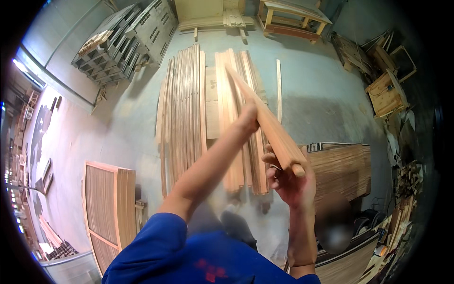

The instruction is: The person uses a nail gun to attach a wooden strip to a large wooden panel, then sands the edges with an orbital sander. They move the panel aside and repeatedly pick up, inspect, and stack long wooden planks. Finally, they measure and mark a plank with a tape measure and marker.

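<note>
A long, pale wooden board [272, 125] with a ridged profile slants across the middle, its far end up and to the left, its near end close to my body. My left hand [250, 117] is closed on its left edge around mid-length. Palm up under the near end, my right hand [294, 185] has its fingers curled around the board from below. Below the held board lie long strips on the floor: a wide stack of brownish strips [185, 104] on the left and a paler stack of strips [230, 156] on the right, partly hidden by the board and my left arm.
Framed wooden panels [101, 203] stand at the lower left, with stacked panels [343, 170] at right. One thin strip [279, 90] lies apart on the floor. Pallets [111, 47], a wooden bench [293, 19] and a wooden crate [388, 94] stand farther off. A blurred round shape [334, 222] is near my right forearm.
</note>
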The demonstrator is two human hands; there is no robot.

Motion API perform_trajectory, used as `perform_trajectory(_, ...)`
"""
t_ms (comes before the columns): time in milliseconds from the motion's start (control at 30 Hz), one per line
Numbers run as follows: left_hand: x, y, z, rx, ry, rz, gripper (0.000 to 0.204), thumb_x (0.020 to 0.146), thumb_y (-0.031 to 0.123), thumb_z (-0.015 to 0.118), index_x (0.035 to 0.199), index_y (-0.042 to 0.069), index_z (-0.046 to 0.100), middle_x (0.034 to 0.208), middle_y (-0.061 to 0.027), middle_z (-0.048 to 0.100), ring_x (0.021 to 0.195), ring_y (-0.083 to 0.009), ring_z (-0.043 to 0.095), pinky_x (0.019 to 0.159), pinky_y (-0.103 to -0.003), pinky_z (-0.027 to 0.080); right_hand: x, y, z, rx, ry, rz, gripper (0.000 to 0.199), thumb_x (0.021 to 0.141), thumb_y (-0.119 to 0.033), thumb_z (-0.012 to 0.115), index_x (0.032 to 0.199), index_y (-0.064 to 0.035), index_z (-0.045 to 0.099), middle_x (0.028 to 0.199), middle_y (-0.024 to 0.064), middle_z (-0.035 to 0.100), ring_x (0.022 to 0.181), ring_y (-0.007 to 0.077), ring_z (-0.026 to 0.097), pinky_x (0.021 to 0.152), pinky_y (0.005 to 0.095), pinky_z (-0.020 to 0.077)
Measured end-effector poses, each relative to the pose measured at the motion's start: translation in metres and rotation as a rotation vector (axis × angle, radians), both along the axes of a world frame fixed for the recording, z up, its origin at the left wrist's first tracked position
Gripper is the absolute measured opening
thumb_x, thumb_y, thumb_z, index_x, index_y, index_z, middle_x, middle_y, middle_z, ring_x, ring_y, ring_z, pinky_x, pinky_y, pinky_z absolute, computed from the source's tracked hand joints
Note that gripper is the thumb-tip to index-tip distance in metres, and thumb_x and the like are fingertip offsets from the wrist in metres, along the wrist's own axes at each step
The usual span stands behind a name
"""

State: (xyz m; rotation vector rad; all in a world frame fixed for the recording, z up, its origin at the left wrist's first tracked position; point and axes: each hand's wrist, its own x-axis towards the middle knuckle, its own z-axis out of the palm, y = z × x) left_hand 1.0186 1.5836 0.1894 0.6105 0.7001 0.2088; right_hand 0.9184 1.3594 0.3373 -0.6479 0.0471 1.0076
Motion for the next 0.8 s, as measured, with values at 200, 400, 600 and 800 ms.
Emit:
perform_trajectory(200, -0.069, -0.058, -0.061, 0.073, 0.190, -0.175, 0.067, 0.104, 0.061, 0.045, 0.131, 0.000, 0.054, 0.115, -0.0119, 0.066, 0.105, -0.0285, 0.064, 0.089, -0.037, 0.051, 0.016, -0.071, -0.130, -0.137, 0.101, 0.349, 0.063, 0.095, -0.030, 0.064, 0.146, 0.0018, 0.043, 0.120, 0.0225, 0.065, 0.087, 0.0263, 0.072, 0.063, 0.0348, 0.0599)
perform_trajectory(400, -0.079, -0.071, -0.278, 0.053, 0.414, -0.319, 0.053, 0.098, 0.049, 0.063, 0.124, 0.003, 0.061, 0.111, -0.0095, 0.066, 0.097, -0.0207, 0.061, 0.085, -0.038, 0.048, -0.103, -0.127, -0.202, -1.098, -0.662, 0.700, 0.063, 0.084, -0.013, 0.070, 0.138, 0.0000, 0.041, 0.101, 0.0183, 0.065, 0.086, 0.0314, 0.071, 0.072, 0.0438, 0.0585)
perform_trajectory(600, -0.174, -0.096, -0.414, -0.354, 0.281, -0.346, 0.013, 0.093, 0.008, 0.063, 0.096, -0.005, 0.066, 0.092, -0.0193, 0.067, 0.085, -0.0264, 0.067, 0.068, -0.044, 0.053, -0.190, -0.173, -0.305, -1.287, -0.867, 0.476, 0.074, 0.078, -0.012, 0.072, 0.143, -0.0017, 0.039, 0.122, 0.0290, 0.064, 0.116, 0.0479, 0.062, 0.100, 0.0502, 0.0501)
perform_trajectory(800, -0.099, -0.134, -0.396, -0.048, 0.126, -0.367, 0.025, 0.091, 0.005, 0.063, 0.116, 0.003, 0.065, 0.103, -0.0107, 0.067, 0.095, -0.0236, 0.065, 0.087, -0.040, 0.053, -0.139, -0.181, -0.382, -1.402, -0.663, 0.392, 0.073, 0.079, -0.024, 0.083, 0.140, -0.0041, 0.047, 0.116, 0.0262, 0.069, 0.109, 0.0479, 0.066, 0.096, 0.0528, 0.0517)
